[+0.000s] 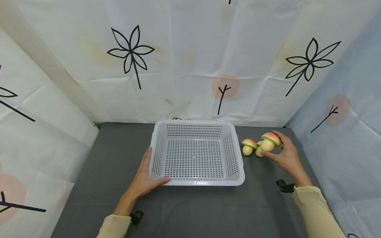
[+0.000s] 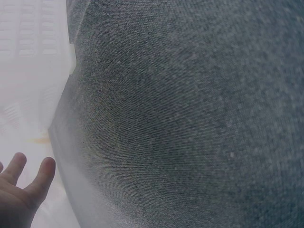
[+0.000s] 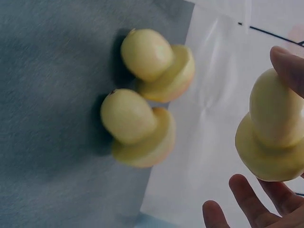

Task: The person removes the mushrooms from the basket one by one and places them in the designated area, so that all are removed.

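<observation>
My left hand (image 1: 144, 178) steadies the white plastic basket (image 1: 196, 182) at its front left corner, thumb lying on the front rim and fingers straight along the left side. In the left wrist view, two of its fingers show below the basket (image 2: 35, 57). My right hand (image 1: 287, 157) holds a toy mushroom (image 1: 268, 144) with a red-yellow cap and pale stem between thumb and fingers. Two similar mushrooms lie on the table to the right of the basket: one (image 1: 248, 147) shows whole, the other (image 1: 259, 152) is partly hidden behind the held one.
A dark grey cloth (image 1: 190, 211) covers the table. White fabric walls (image 1: 184, 66) printed with black plants and pink circles rise along the back and both sides. The basket has perforated walls and a slotted bottom, with nothing lying in it.
</observation>
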Demonstrator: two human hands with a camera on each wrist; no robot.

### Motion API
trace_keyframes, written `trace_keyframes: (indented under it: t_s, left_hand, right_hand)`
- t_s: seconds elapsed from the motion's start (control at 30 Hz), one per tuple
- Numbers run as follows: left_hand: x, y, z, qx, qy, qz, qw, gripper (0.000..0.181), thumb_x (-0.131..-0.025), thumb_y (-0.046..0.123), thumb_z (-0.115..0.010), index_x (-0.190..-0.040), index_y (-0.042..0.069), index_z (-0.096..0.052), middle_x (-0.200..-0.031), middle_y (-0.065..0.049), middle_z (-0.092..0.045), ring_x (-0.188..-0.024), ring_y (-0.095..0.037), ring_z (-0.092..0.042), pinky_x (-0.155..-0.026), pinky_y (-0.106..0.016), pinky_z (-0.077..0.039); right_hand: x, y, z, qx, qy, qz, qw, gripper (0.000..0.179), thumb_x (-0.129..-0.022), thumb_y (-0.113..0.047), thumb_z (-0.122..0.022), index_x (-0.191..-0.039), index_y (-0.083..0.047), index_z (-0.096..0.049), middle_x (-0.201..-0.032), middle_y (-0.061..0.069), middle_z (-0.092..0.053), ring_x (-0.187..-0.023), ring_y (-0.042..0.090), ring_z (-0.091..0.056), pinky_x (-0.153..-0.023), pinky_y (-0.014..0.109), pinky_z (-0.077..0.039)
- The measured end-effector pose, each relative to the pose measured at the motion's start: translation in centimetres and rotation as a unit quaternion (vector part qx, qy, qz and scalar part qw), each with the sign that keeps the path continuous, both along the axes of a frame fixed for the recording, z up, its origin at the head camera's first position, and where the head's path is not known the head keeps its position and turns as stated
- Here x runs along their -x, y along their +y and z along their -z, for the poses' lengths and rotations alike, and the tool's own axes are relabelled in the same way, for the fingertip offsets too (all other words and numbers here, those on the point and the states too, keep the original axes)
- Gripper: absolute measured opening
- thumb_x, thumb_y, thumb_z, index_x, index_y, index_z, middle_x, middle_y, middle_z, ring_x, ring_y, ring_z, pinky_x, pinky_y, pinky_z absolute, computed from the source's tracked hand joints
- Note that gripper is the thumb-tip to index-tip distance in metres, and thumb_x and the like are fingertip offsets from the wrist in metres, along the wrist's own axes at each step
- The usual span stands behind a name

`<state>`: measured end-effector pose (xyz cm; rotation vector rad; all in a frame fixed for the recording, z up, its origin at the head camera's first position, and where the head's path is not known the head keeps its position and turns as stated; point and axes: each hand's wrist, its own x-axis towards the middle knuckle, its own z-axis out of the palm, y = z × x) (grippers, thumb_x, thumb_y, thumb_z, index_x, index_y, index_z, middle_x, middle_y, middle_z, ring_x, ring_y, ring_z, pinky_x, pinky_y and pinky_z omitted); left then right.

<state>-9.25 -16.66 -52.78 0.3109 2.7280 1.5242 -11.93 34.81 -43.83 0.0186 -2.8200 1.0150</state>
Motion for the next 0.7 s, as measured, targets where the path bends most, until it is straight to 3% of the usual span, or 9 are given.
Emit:
trace_keyframes:
  t_s: [0.7]
  left_hand:
    - [0.0, -0.1, 0.1, -0.002, -0.005, 0.001, 1.0, 0.137, -0.068, 0.042, -0.094, -0.164, 0.029, 0.004, -0.169, -0.012, -0.003, -0.15, -0.04, -0.016, -0.108, -0.07, -0.023]
  right_hand:
    - [0.1, 4.5, 2.9, -0.015, -0.028, 0.046, 0.9984, 0.096, -0.084, -0.018, -0.084, -0.155, 0.009, -0.025, -0.143, 0.043, -0.034, -0.126, 0.061, -0.035, -0.097, 0.072, -0.028]
